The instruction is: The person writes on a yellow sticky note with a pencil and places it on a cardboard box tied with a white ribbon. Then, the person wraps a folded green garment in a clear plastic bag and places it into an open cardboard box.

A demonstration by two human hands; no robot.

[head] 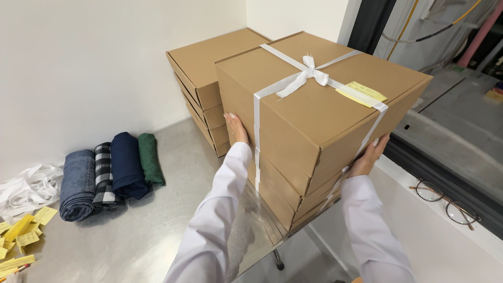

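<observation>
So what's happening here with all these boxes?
A person in white sleeves grips a stack of brown cardboard boxes tied with white ribbon, left hand and right hand pressed on opposite sides. The stack sits at the edge of a metal table. A second stack stands behind it by the wall, with rolled fabrics further left.

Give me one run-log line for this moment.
left hand: on left side of tied box stack | right hand: on its right side | stack: on metal table
</observation>
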